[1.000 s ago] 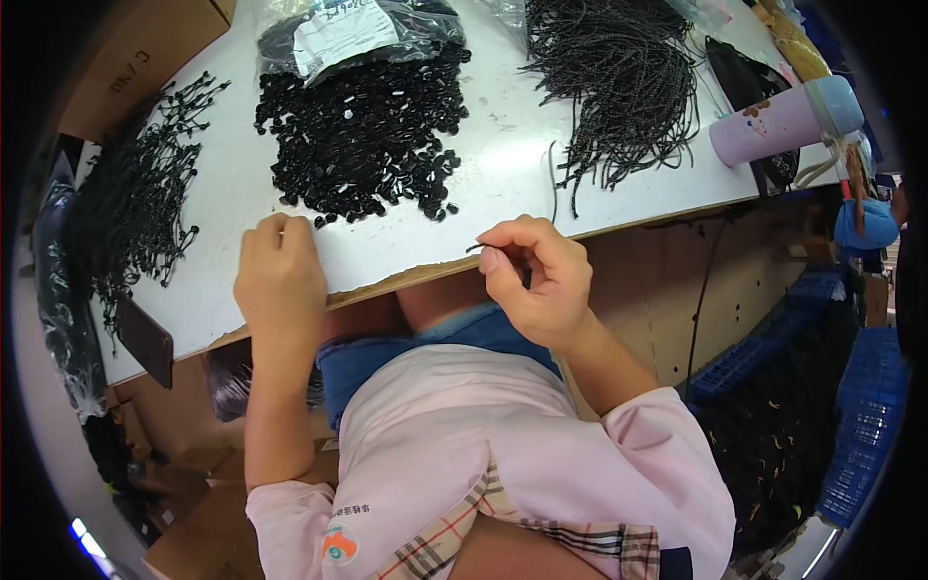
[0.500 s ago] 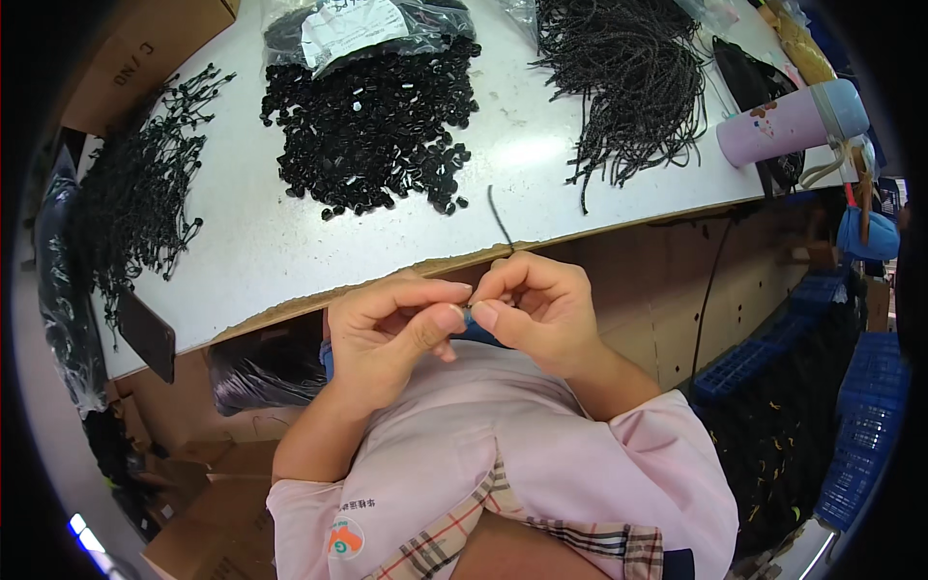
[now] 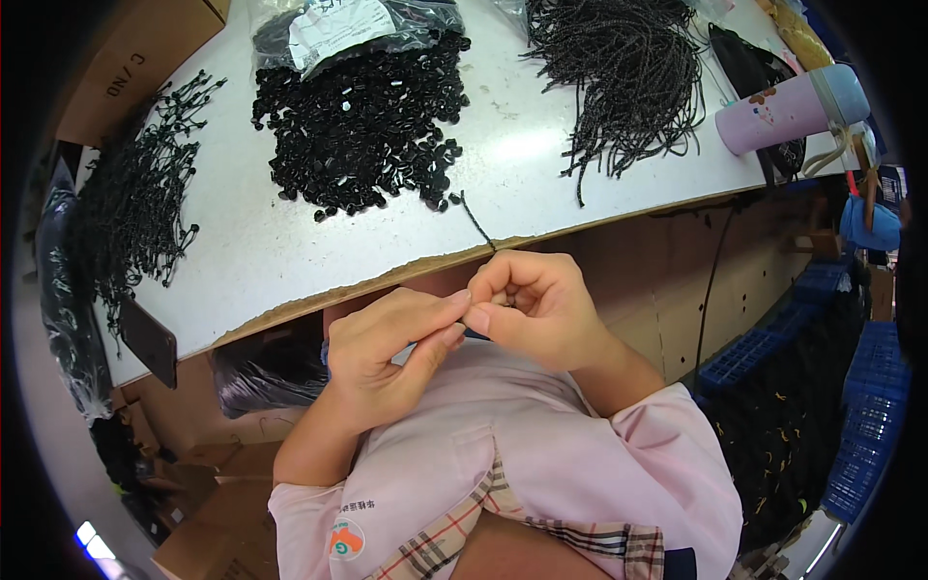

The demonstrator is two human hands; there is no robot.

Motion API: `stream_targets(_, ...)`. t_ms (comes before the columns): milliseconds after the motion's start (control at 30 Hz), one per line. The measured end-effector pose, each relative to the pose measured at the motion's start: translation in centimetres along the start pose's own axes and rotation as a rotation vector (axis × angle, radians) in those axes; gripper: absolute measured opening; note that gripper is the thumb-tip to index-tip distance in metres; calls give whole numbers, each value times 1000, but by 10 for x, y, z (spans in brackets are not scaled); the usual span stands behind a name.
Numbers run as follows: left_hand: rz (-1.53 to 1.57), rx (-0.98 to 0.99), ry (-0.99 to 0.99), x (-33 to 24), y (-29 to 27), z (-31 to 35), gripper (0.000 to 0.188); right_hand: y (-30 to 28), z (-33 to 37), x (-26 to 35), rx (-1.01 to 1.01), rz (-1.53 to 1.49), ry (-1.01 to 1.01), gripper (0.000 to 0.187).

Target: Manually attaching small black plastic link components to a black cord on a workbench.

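Observation:
Just in front of the table's near edge, my left hand (image 3: 391, 338) and my right hand (image 3: 541, 309) meet with fingertips touching. A short black cord (image 3: 477, 220) rises from behind my right fingers and lies over the table edge; my right hand is closed on it. My left thumb and forefinger are pinched together against the right fingertips, and what sits between them is hidden. Beyond the hands, a pile of small shiny black plastic pieces (image 3: 362, 145) covers part of the white table (image 3: 512, 155). Loose black cords (image 3: 628, 87) lie in a heap to the right.
Knotted black cords (image 3: 145, 193) are heaped at the left, near a dark phone (image 3: 148, 340) on the table edge. A plastic bag (image 3: 353, 29) lies behind the pieces. A pink-purple bottle (image 3: 778, 114) lies at the right. Blue crates (image 3: 865, 425) stand lower right, cardboard boxes (image 3: 222, 532) lower left.
My left fingers have straightened and closed over the pinch, hiding the bluish spot seen between the fingertips before. The cord's free end has shifted left, closer to the black pieces.

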State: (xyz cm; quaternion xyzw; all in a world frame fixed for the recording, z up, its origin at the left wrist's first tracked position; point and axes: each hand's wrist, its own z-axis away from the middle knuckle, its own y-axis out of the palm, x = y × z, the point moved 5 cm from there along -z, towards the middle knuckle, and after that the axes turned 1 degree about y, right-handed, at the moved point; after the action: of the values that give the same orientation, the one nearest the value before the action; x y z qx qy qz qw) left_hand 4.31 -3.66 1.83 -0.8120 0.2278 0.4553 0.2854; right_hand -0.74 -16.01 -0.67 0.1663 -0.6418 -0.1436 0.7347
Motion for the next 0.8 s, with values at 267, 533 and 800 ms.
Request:
stream_targets(267, 301, -105, -207, 12, 4, 6, 28, 0, 0, -9, -51, -193, -111, 9)
stream_targets(533, 92, -97, -23, 12, -2, 3, 30, -1, 3, -16, -56, -262, 78, 14)
stream_targets(800, 281, -85, -86, 17, 4, 9, 28, 7, 4, -14, 52, -301, 69, 14)
